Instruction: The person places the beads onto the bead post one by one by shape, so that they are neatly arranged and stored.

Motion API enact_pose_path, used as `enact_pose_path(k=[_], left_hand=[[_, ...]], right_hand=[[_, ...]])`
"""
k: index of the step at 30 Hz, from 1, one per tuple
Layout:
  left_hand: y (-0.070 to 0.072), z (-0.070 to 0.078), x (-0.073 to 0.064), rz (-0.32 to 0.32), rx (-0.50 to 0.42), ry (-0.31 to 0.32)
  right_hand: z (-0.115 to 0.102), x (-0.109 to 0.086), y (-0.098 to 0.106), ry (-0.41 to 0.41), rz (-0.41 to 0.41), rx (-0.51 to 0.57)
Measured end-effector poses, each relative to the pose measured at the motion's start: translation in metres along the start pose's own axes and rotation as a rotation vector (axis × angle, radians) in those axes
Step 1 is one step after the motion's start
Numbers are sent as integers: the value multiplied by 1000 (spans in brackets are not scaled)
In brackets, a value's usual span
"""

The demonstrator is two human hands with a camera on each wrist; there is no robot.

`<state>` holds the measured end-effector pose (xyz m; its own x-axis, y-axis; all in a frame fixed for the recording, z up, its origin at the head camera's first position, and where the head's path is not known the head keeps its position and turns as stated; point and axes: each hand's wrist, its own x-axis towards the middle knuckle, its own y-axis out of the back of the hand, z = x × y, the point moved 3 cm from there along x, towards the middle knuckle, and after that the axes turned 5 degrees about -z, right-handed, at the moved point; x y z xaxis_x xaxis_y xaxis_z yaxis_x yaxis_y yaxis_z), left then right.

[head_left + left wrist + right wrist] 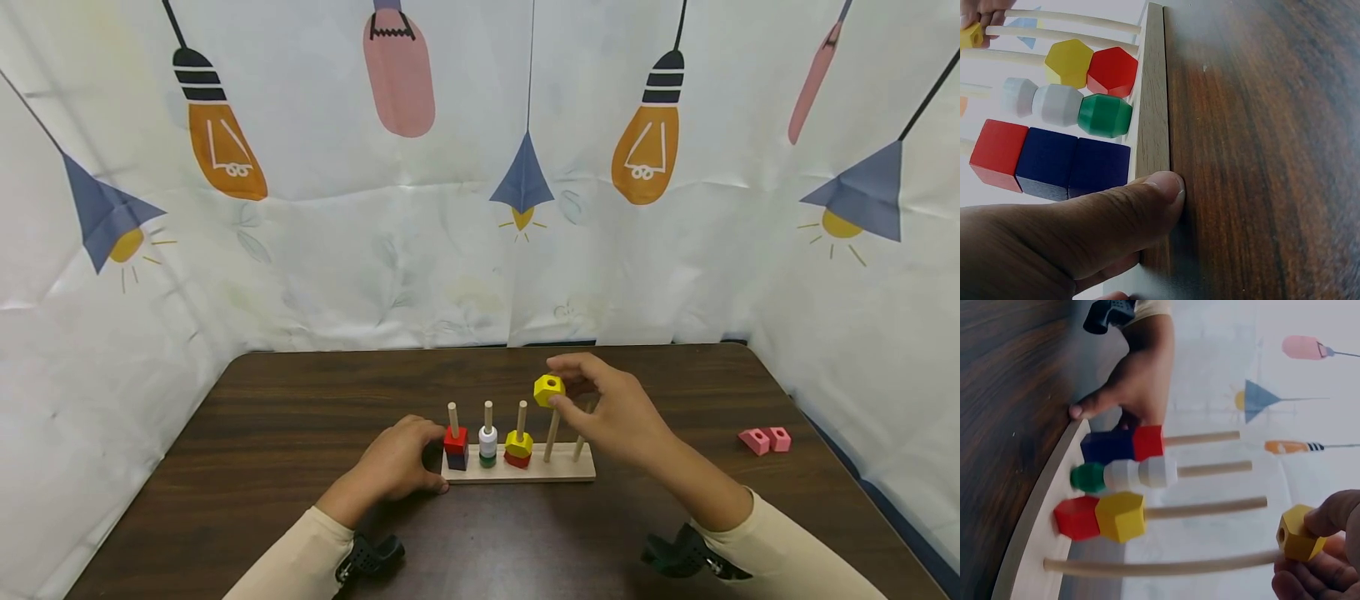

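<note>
A wooden peg board (555, 472) with several upright pegs stands on the table. My left hand (397, 458) grips its left end, thumb (1163, 187) at the front edge. My right hand (611, 408) pinches a yellow six-sided bead (549, 390) at the tip of a bare peg (1160, 569); its hole shows. On the leftmost peg, a red cube (999, 153) tops two dark blue cubes (1047, 162). Beside it, two white beads (1159, 472) sit above a green one (1088, 477). A yellow bead (1120, 517) lies over a red bead (1077, 518) on the peg after that.
Two pink blocks (767, 440) lie at the right side of the brown table (315, 400). Another bare peg (581, 446) stands at the board's right end. A white cloth (322, 250) printed with lamps hangs behind and around the table.
</note>
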<state>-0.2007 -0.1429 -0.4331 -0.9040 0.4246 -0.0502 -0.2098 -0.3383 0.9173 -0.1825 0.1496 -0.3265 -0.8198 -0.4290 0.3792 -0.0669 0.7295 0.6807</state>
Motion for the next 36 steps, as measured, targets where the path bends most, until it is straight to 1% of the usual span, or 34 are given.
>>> enact_pose_path(k=[6, 10, 15, 20, 24, 31, 36], left_hand=[[0, 0, 0, -1, 2, 0], [0, 0, 0, -4, 4, 3], [0, 0, 0, -4, 7, -3], [0, 1, -1, -4, 8, -11], [1, 2, -1, -6, 8, -13], [1, 2, -1, -9, 8, -10], [1, 1, 0, -4, 9, -8]], right_hand=[[-5, 3, -10, -3, 13, -11], [-9, 5, -17, -26, 17, -4], [-13, 6, -24, -48, 5, 19], [-14, 5, -32, -80, -10, 13], [-11, 3, -38, -105, -5, 7], [1, -1, -49, -89, -2, 34], [8, -4, -56, -114, 24, 87]])
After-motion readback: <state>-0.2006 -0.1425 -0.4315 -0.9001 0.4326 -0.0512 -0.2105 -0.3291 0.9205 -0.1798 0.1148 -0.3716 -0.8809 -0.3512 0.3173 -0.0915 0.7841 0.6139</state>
